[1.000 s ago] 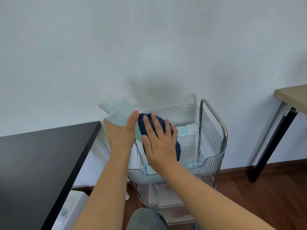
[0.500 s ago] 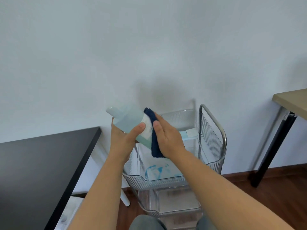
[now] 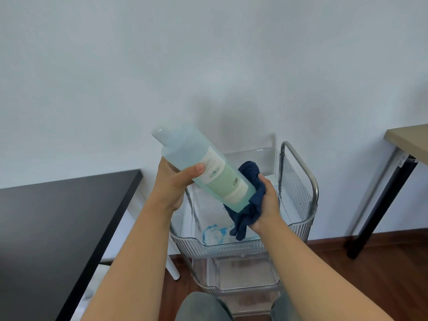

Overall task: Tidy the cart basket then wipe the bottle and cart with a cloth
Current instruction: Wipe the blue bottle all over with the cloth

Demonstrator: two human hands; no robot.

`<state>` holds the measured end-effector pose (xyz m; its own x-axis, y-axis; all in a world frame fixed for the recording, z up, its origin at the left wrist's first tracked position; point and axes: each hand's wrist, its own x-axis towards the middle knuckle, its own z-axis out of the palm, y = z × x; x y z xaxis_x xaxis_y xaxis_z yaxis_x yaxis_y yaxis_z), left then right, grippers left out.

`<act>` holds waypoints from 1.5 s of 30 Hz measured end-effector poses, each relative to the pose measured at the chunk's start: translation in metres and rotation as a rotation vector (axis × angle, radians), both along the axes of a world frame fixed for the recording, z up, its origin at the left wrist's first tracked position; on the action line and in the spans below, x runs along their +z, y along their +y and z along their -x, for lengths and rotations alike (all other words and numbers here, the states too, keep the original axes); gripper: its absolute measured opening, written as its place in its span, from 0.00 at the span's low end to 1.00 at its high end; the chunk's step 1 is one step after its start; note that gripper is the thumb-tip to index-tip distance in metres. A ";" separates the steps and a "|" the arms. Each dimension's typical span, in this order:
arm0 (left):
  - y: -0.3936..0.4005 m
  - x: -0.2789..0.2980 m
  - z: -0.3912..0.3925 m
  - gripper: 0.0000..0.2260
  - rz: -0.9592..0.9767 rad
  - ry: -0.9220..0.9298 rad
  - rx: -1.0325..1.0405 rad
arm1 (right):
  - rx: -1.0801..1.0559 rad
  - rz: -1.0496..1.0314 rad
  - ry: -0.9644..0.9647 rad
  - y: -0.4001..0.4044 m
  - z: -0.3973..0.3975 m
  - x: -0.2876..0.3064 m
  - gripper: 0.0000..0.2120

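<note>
— Position of bottle (image 3: pixel 203 169)?
— Held tilted above the cart (image 3: pixel 298 205), cap end up-left, base down-right over the top basket (image 3: pixel 231 246). Left hand (image 3: pixel 172 184) on the upper body; right hand (image 3: pixel 266 205) with cloth (image 3: pixel 251 200) at the base.
— Surroundings?
— Cart against the wall (image 3: pixel 208 66). Black table (image 3: pixel 58 228) left of cart, second table (image 3: pixel 407 142) well right. Lower tier (image 3: pixel 243 276) beneath the basket.

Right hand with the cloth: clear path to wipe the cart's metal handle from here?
Probably yes. The right hand holds the blue cloth against the bottle's base, and the metal handle stands just to its right with nothing between. The left hand alone would then carry the bottle.
</note>
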<state>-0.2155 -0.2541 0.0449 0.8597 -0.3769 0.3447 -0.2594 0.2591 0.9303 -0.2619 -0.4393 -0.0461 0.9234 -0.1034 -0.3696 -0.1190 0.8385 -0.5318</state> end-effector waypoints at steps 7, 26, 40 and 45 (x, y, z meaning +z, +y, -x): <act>0.000 -0.007 -0.002 0.35 0.117 0.209 -0.127 | -0.047 -0.055 -0.114 0.001 0.006 0.001 0.17; -0.022 -0.039 0.015 0.39 -0.204 0.142 0.014 | 0.099 -0.205 -0.057 0.011 0.006 -0.001 0.25; -0.035 -0.057 0.028 0.37 -0.251 0.136 0.261 | 0.058 0.016 0.078 0.005 0.006 0.007 0.20; -0.037 -0.054 0.031 0.40 -0.230 0.126 0.153 | -0.010 -0.061 0.015 0.011 0.010 0.007 0.20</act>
<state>-0.2469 -0.2914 -0.0089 0.9431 -0.2956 0.1522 -0.1579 0.0048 0.9874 -0.2717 -0.4280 -0.0391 0.9169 -0.0890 -0.3889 -0.1183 0.8703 -0.4781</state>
